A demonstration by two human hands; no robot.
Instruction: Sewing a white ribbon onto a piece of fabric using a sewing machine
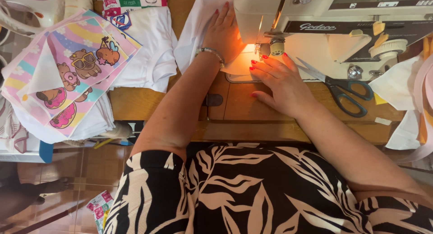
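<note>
At the top centre of the frame, the left hand [224, 33] lies flat, fingers together, on white fabric [198, 24] beside the sewing machine [324, 17]. The right hand [282, 83] rests spread, fingertips pressing the lit fabric under the needle. Scissors [345, 92] lie on the wooden surface [149, 103] just right of it; printed cloth pieces [72, 67] are stacked at upper left.

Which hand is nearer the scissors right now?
Right. The right hand lies flat on the fabric, just left of the scissors. The left hand rests farther off, beyond the needle, on the white cloth.
</note>
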